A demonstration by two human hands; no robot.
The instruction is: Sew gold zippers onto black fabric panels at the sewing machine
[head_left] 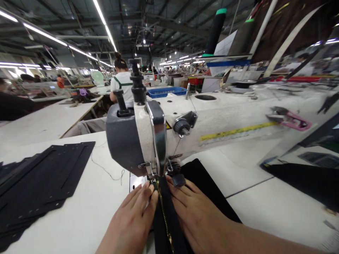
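A sewing machine stands before me, its presser foot down near a black fabric strip with a gold zipper. To the left of the zipper, my left hand lies on the work with its fingers stretched toward the needle area. My right hand rests flat on the black fabric right of the zipper, fingertips partly hidden behind a dark knob. Both hands press from above, and neither is wrapped around the fabric.
Flat black panels overlap on the table at left, with a loose thread beside them. More black fabric lies at right. Pink-handled thread snips rest against the machine arm. Beyond are a blue crate and a person.
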